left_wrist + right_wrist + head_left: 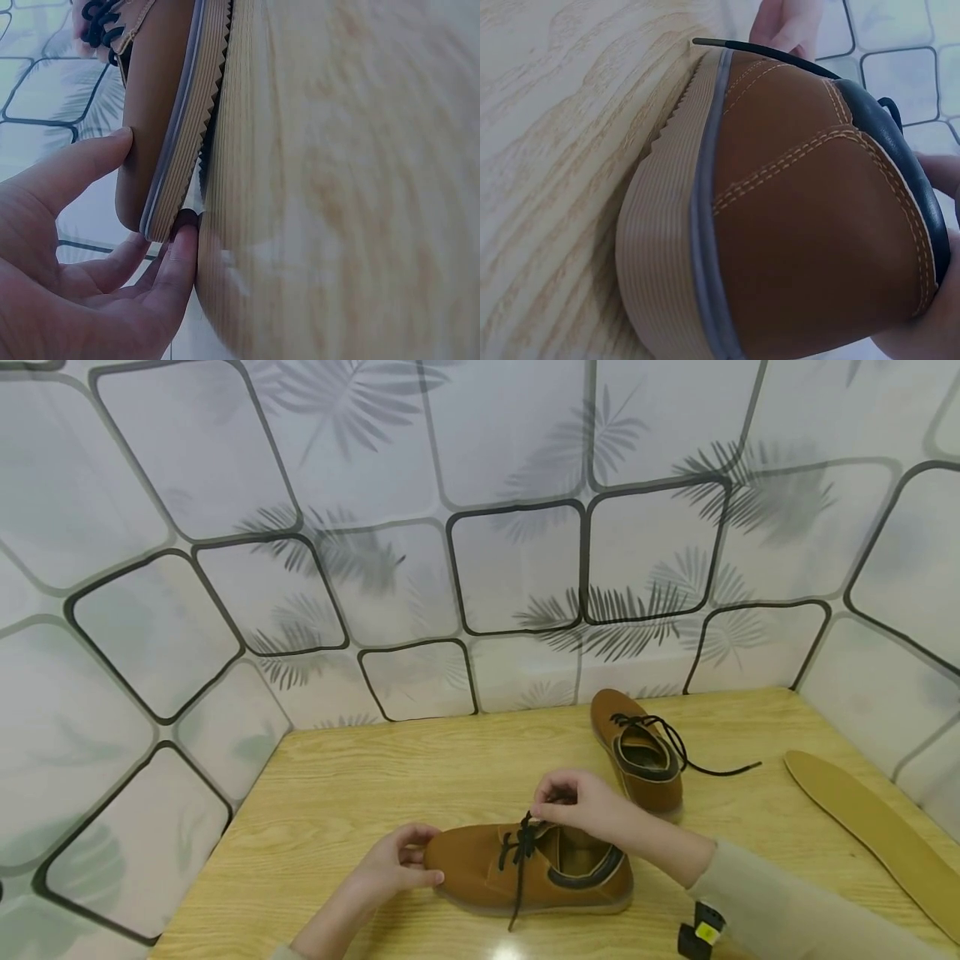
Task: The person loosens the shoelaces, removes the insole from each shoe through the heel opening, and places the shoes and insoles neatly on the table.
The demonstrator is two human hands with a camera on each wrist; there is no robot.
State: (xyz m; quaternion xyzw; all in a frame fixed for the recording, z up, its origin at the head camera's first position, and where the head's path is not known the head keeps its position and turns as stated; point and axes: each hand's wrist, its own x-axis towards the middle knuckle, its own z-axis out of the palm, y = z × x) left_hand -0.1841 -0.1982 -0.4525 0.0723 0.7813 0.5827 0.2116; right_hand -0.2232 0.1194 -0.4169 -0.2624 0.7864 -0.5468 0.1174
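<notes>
A brown leather shoe (476, 864) lies sideways in front of me, toe to the left, with black laces across its top. My left hand (401, 864) grips the toe; in the left wrist view the thumb presses the upper and the other fingers (176, 262) reach round the front by the ribbed sole. Over the opening, my right hand (577, 802) pinches the black shoelace (527, 817) close above its knot. One lace end (517, 893) hangs down the near side. The right wrist view shows the stitched heel (810, 225), with the right fingers mostly hidden behind the shoe.
Behind the right hand stands a second brown shoe (615, 706), its lace (720, 772) trailing right. A tan insole (862, 814) lies at the table's right side. Near the right sleeve is a black object with a yellow label (705, 932). Patterned walls (517, 568) enclose the wooden table (360, 777).
</notes>
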